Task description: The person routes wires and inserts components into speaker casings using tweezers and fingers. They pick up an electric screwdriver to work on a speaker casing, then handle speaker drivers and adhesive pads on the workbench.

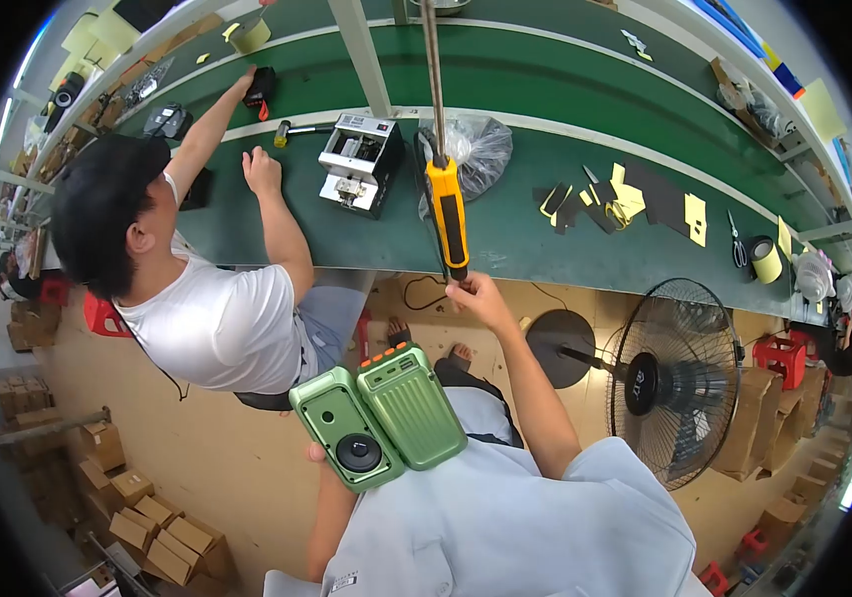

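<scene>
- And here is the right hand (478,300), closed around the lower end of a yellow-and-black tool (448,214), whose long metal shaft runs up and out of view
- Down to the left hand (317,453): just a small part shows at the edge of a green case (414,403), the rest hidden behind it, so how firmly or widely it grips, nobody can tell from here
- The case itself, in two parts side by side, sits in front of the wearer's pale blue shirt (525,517), below the bench edge and well apart from the tool
- One part shows a round black speaker cone (359,453), the other a ribbed face with orange buttons (388,355) along its top
- Over on the left, a co-worker (217,333) in a white shirt and black cap, one arm stretched to a black object (261,87), the other hand over the green bench (525,249)
- On that bench, a grey-and-black machine (359,159), with a clear plastic bag (485,159) behind the tool
- Further right, yellow and black pieces (625,204) lie scattered, then scissors (738,242) and a roll of tape (766,261)
- Below them, a black fan (679,383) stands beside cardboard boxes (749,418)
</scene>
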### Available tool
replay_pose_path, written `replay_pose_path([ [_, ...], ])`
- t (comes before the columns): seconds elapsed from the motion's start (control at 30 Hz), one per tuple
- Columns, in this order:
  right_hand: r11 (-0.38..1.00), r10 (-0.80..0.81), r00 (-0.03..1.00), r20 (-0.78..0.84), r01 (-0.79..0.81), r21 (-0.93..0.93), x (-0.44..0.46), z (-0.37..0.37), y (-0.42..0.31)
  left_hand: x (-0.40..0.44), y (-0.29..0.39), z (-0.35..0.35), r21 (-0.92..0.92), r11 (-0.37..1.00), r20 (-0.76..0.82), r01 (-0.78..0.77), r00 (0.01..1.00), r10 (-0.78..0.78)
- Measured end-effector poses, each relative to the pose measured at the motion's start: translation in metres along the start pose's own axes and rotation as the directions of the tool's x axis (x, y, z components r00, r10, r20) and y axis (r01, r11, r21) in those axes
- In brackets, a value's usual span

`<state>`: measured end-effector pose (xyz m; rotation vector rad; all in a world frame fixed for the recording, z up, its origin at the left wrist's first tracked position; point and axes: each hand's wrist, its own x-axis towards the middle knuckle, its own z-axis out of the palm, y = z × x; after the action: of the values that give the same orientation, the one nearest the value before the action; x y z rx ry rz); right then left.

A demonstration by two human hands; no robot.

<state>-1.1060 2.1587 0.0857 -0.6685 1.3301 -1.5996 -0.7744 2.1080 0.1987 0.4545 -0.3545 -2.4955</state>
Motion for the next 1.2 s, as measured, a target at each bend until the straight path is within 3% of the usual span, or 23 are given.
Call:
replay_pose_path([
  [0.1,0.999,0.040,0.999,-0.035,-0.039,0.033,0.005,0.004,0.029,0.014,0.009,0.000,0.010,1.000,-0.025,0.016,1.000,-0.015],
  [0.2,0.969,0.156,0.987,-0.041,-0.144,0.200,0.000,0.003,0.050,0.018,0.005,0.001,0.024,0.999,-0.034,0.022,0.999,-0.021],
  [0.23,0.976,0.186,0.982,-0.043,-0.180,0.120,-0.002,0.000,0.060,0.018,0.005,0.002,0.027,0.999,-0.036,0.023,0.999,-0.022],
  [0.3,0.949,0.008,0.972,-0.234,-0.081,-0.303,-0.012,-0.007,0.112,0.018,0.001,0.004,0.044,0.999,-0.040,0.023,0.999,-0.021],
  [0.37,0.886,0.349,0.885,-0.310,-0.419,-0.200,-0.036,-0.012,0.121,0.019,-0.004,0.004,0.043,0.999,-0.044,0.024,0.999,-0.022],
  [0.57,0.739,0.660,0.727,-0.187,-0.674,-0.009,-0.087,-0.023,0.153,0.008,-0.007,0.002,0.008,0.999,-0.083,-0.042,0.996,0.042],
  [0.73,0.650,0.720,0.673,-0.169,-0.740,-0.173,-0.100,-0.031,0.170,-0.031,-0.003,-0.030,-0.044,0.997,-0.206,-0.059,0.977,0.049],
  [0.8,0.642,0.631,0.752,-0.191,-0.645,-0.416,-0.109,-0.040,0.184,-0.048,0.002,-0.051,-0.065,0.997,-0.181,-0.048,0.983,0.036],
  [0.83,0.639,0.615,0.753,-0.233,-0.649,-0.413,-0.109,-0.044,0.188,-0.056,0.000,-0.066,-0.075,0.994,-0.231,-0.075,0.971,0.056],
  [0.93,0.633,0.607,0.722,-0.332,-0.692,-0.347,-0.117,-0.061,0.215,-0.077,0.008,-0.090,-0.139,0.986,-0.131,-0.093,0.988,0.075],
  [1.07,0.550,0.677,0.635,-0.371,-0.772,-0.318,-0.137,-0.025,0.187,-0.126,0.032,-0.127,-0.201,0.964,-0.126,-0.176,0.980,0.152],
  [1.13,0.361,0.631,0.622,-0.463,-0.764,-0.534,-0.148,0.007,0.183,-0.162,0.053,-0.154,-0.232,0.944,-0.150,-0.236,0.967,0.205],
  [1.2,0.269,0.568,0.723,-0.393,-0.614,-0.742,-0.163,0.025,0.206,-0.206,0.075,-0.182,-0.260,0.911,-0.191,-0.320,0.942,0.277],
])
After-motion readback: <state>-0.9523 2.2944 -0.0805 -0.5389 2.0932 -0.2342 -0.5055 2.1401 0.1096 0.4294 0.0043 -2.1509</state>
